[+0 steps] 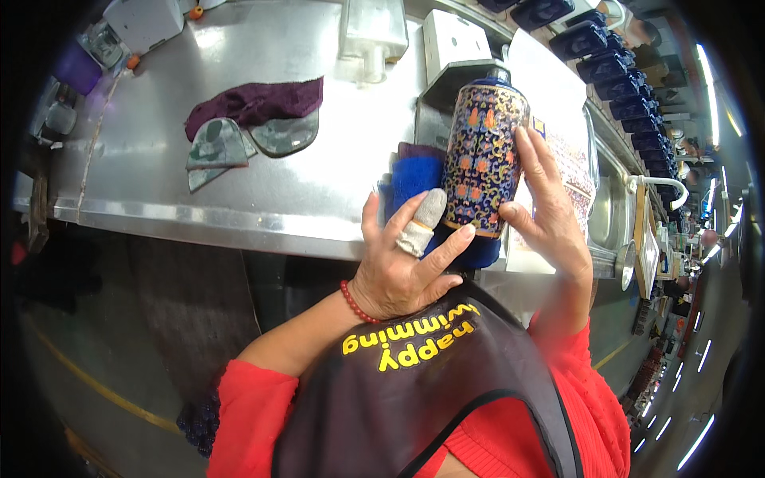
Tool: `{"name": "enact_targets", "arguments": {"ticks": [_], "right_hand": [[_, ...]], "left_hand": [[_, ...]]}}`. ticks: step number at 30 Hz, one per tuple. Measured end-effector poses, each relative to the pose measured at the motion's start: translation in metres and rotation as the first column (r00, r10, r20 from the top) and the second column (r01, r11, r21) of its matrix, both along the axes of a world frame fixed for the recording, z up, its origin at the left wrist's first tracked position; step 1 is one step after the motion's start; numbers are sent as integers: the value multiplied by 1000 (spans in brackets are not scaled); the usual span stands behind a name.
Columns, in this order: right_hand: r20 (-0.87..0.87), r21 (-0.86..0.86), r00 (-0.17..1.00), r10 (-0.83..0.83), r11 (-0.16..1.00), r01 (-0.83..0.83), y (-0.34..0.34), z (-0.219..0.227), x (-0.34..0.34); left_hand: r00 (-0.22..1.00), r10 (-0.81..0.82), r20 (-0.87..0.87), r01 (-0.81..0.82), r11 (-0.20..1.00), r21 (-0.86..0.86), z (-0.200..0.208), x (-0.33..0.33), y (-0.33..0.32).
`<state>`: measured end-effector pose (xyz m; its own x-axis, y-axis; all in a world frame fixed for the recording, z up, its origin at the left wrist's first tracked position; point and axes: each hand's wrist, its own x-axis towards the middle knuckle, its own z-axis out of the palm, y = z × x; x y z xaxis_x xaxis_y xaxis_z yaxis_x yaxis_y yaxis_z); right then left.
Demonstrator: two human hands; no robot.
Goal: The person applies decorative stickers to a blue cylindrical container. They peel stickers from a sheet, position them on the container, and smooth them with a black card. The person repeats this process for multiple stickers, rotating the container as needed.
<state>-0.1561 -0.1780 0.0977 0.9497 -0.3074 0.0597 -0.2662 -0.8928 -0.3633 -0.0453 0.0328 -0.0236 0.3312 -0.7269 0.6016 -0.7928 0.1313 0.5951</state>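
Note:
A dark blue bottle (484, 151) covered in a gold and orange floral pattern stands tilted at the counter's front edge, its neck pointing away from me. My right hand (550, 203) lies along its right side, fingers stretched and thumb apart near the lower border of the pattern. At the lower left is my left hand (410, 259), its fingers spread, with one fingertip at the bottle's lower edge. One finger of that hand wears a grey cloth finger cover (430, 209). A blue block-like thing (414, 182) sits left of the bottle, partly hidden; its kind is unclear.
A purple cloth (259, 105) and grey flat scraper-like pieces (219, 147) lie on the metal counter (143, 171). Behind are a clear container (373, 36) and a white box (454, 41). On the right are a patterned sheet (570, 163), a sink (610, 203) and several blue bottles (617, 72).

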Motion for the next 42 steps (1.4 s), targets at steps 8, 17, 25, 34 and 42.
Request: {"name": "enact_targets", "arguments": {"ticks": [8, 17, 25, 34, 42], "right_hand": [[-29, 18, 999, -23, 1000, 24, 3, 18, 3], [-80, -201, 995, 63, 977, -78, -19, 44, 28], [-68, -257, 997, 44, 964, -60, -24, 31, 37], [3, -173, 963, 271, 948, -266, -22, 73, 64], [-242, -294, 842, 481, 791, -537, 21, 73, 87]], "left_hand": [[995, 38, 90, -38, 999, 0, 9, 3, -4], [996, 5, 85, -3, 1000, -27, 12, 6, -11], [997, -10, 70, 13, 999, -45, 9, 6, -12], [998, -14, 58, 18, 998, -58, 9, 6, -15], [999, -8, 35, 10, 998, -67, 3, 7, -11]]}}
